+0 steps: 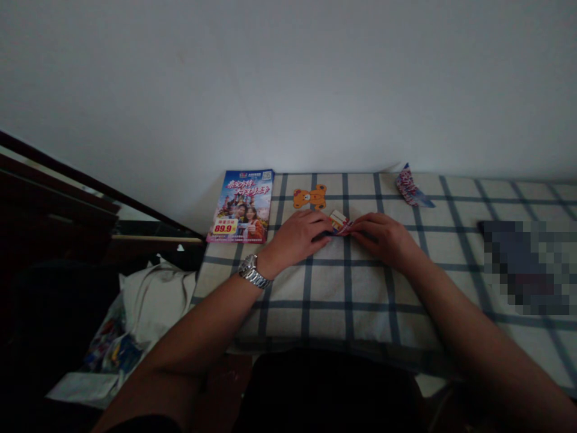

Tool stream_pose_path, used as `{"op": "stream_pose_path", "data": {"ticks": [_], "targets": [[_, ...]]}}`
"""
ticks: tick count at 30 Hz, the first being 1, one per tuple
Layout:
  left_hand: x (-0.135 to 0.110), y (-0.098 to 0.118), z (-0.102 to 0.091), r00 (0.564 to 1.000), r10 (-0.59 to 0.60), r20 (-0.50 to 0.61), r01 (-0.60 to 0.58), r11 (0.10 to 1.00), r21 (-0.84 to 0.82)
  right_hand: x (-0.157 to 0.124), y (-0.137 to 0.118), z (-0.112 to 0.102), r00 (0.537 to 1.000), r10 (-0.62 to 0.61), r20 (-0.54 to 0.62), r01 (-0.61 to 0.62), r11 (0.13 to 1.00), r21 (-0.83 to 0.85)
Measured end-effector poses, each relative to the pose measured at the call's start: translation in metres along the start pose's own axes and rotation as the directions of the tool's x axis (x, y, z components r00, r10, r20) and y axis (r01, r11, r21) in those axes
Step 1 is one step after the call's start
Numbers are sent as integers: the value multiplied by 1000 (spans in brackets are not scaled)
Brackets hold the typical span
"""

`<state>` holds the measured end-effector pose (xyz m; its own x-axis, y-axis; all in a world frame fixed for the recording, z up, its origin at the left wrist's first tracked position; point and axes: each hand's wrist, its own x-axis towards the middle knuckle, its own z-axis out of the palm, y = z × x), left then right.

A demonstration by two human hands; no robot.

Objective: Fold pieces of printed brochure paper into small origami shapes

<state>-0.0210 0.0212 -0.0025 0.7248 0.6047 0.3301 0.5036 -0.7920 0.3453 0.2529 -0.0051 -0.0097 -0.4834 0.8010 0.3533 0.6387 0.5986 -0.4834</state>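
Note:
A small folded piece of printed paper (339, 220), white, yellow, red and blue, lies on the checked cloth between my hands. At its left side, my left hand (308, 231) is closed, with thumb and fingertips on the paper's edge. My right hand (383, 236) pinches the right corner between thumb and fingers. Both palms face down, low over the cloth. My fingers cover part of the paper's edges. Just behind the left hand lies an orange teddy bear figure (310, 196). Left of that hand is a stack of printed flyers (243, 207).
A folded flyer piece (411, 187) stands tilted near the wall (288, 84). On the right lies a dark, partly pixelated flat object (518, 264). The checked cloth (324, 300) covers the surface. Bags (157, 294) sit below its left edge, beside a dark wooden frame (54, 198).

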Motion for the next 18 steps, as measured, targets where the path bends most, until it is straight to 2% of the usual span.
{"op": "stream_pose_path", "data": {"ticks": [13, 18], "targets": [[0, 1, 1, 1000, -17, -3, 17, 1000, 22, 0, -7, 0, 1000, 2, -22, 0, 999, 53], [-1, 0, 6, 996, -69, -54, 70, 997, 12, 0, -7, -1, 999, 52, 2, -52, 998, 47]]}}
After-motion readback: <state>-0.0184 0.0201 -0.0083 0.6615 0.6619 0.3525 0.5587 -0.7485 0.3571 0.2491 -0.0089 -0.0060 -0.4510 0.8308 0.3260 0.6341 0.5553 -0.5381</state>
